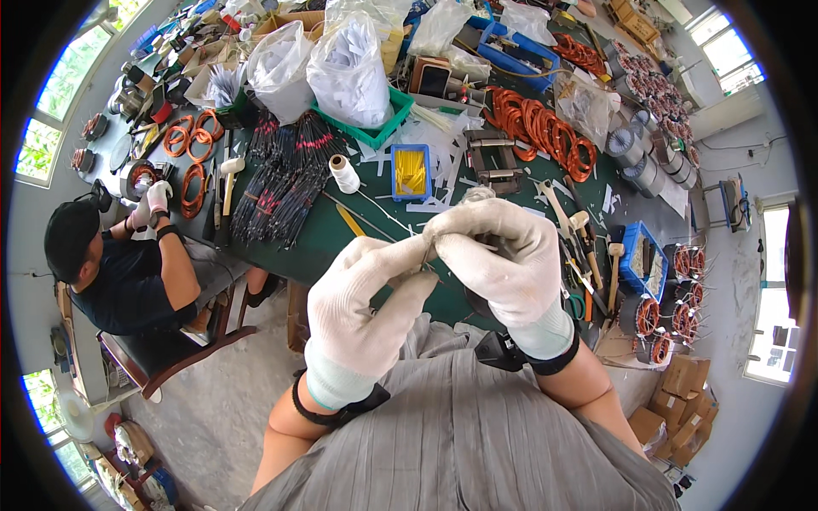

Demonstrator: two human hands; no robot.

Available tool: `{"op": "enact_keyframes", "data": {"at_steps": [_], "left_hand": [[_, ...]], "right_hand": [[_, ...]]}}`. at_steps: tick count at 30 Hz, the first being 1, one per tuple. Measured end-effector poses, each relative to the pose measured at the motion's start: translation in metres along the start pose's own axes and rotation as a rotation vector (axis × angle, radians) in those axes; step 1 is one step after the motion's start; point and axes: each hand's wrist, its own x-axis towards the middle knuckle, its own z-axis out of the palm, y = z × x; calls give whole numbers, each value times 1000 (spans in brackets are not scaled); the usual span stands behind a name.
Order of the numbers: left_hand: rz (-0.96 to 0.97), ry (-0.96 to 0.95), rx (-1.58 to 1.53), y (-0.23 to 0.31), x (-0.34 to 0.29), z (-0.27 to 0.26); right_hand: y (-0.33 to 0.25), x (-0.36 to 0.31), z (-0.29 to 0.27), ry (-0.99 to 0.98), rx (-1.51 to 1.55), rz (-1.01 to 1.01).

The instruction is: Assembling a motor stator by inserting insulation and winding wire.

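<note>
My left hand (362, 311) and my right hand (507, 264), both in white knit gloves, meet above the near edge of the green-topped table (294, 264). Their fingertips are pinched together at a small, thin thing I cannot make out. Beyond them stands a spool of white thread (343, 174); a white strand trails from it toward my fingers. Beside the spool, a small blue tray (395, 183) holds yellow strips (411, 173). A metal fixture (494, 160) lies just past my right hand, among scattered white paper strips (443, 162).
Bundled dark wires (273, 192) lie at left, copper wire coils (545, 128) at far right. Mallets and hand tools (579, 230), a blue bin (641, 264) and wound stators (652, 319) line the right side. A co-worker (128, 264) sits at left, hands on a stator.
</note>
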Motion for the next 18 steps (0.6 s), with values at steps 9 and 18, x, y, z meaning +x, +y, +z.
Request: {"op": "enact_keyframes", "data": {"at_steps": [9,18], "left_hand": [[35,8,103,4,3,0],[84,-53,186,5,5,-3]], "right_hand": [[-1,-2,-2,-15,-151,-113],[7,6,-15,-141,-243,-244]]}}
